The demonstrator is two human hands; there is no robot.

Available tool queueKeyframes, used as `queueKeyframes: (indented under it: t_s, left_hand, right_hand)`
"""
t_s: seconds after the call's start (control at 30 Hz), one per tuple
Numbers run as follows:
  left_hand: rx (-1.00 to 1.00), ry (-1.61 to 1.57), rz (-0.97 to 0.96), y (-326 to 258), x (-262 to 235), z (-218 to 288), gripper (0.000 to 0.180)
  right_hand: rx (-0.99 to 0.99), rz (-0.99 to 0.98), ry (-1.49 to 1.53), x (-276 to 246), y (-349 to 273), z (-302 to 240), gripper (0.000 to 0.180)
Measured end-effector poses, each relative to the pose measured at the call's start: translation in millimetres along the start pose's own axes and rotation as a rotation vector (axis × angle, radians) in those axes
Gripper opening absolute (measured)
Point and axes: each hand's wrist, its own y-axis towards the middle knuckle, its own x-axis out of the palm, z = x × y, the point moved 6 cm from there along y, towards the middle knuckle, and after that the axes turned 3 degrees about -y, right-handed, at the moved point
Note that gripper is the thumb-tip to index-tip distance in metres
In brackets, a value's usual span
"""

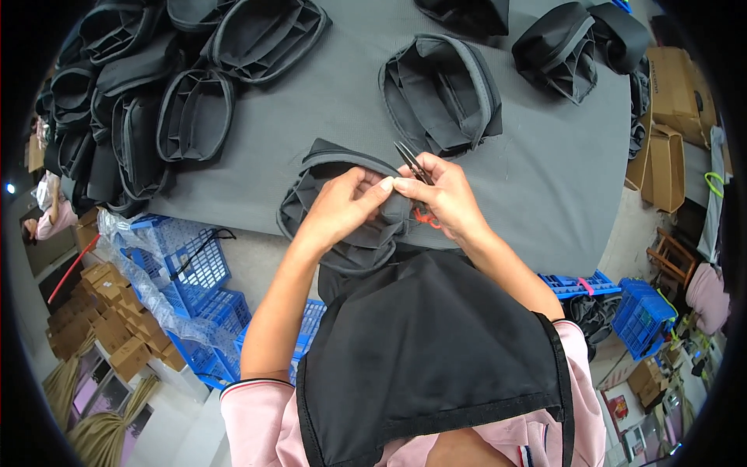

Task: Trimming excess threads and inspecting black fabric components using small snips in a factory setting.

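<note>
My left hand (340,207) is closed on the rim of a black fabric pouch (359,255), which lies at the near edge of the table with its mouth open. My right hand (447,198) holds a pair of dark thread snips (412,162), blades pointing up and away from the pouch. Its thumb and forefinger also pinch at the pouch's rim, their tips against those of my left hand. A red-orange loop (426,219) shows below the right palm. Whatever the fingertips pinch is too small to make out.
The grey-covered table (537,187) carries another open pouch (440,93) just beyond my hands. Many similar pouches (194,117) are heaped at the left, more at the far right (560,54). Blue crates (198,265) stand below at left; cardboard boxes (677,93) are at right.
</note>
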Motion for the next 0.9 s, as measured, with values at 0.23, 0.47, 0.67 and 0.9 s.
queueKeyframes:
  t_s: [0.23,0.47,0.67,0.9]
  left_hand:
    - [0.105,0.366,0.177,7.2,2.5,-1.1,0.055]
    - [0.001,0.018,0.297,15.4,-2.8,-9.5,0.038]
    - [0.058,-0.118,0.295,15.1,-3.8,-11.6,0.036]
    - [0.046,-0.141,0.287,14.0,-1.5,-9.3,0.032]
  right_hand:
    - [0.045,-0.056,0.077,3.0,25.1,16.9,0.017]
    - [-0.394,0.238,-0.63,-18.8,-30.3,-12.6,0.021]
    - [-0.108,0.094,-0.652,-23.4,-39.9,23.5,0.03]
    - [-0.286,0.096,-0.584,-18.6,-28.7,17.9,0.025]
